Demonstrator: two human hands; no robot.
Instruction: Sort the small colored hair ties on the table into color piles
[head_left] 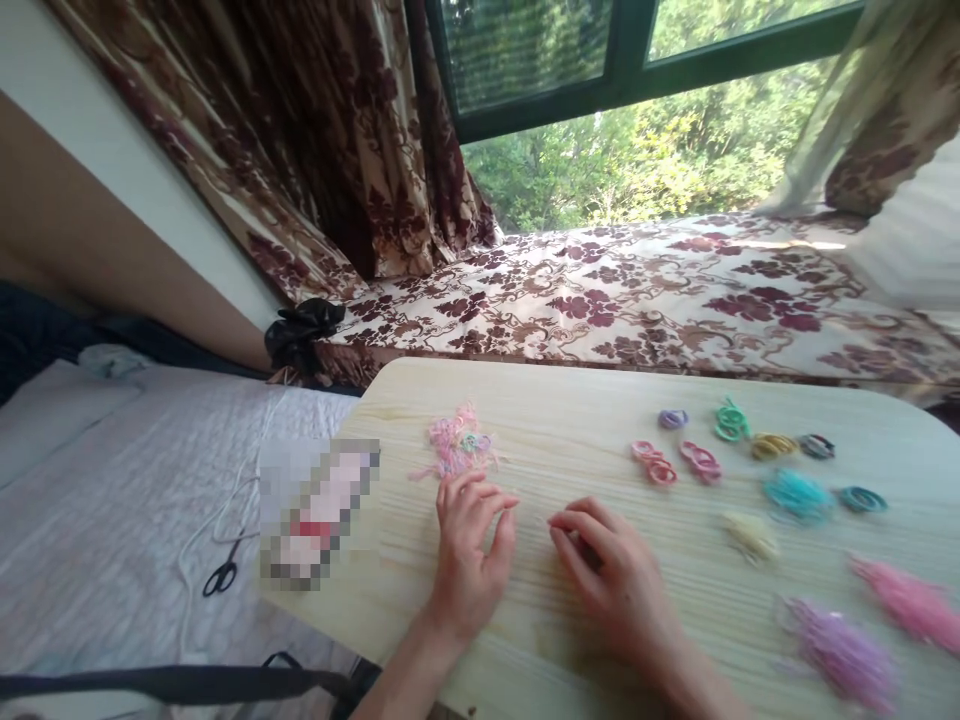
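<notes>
My left hand (474, 545) hovers over or rests on the pale wooden table, its fingers loosely stretched and the thumb apart. Just beyond its fingertips lies a loose pile of small pink elastic bands (459, 440) with a few green and lilac ones mixed in. My right hand (611, 565) is to the right, fingers curled and the thumb close to the fingertips. Whatever it may pinch is hidden or too small to see. Beyond it lie red-pink hair ties (655, 463), pink hair ties (700, 462) and a purple hair tie (673, 419).
Further right are green ties (731, 420), yellow ties (774, 446), a turquoise heap (797, 495), a cream heap (752, 538), a purple bundle (844, 650) and a pink bundle (911, 603). A blurred-out object (322, 520) lies at the table's left edge. Black-handled scissors (220, 578) lie on the bed.
</notes>
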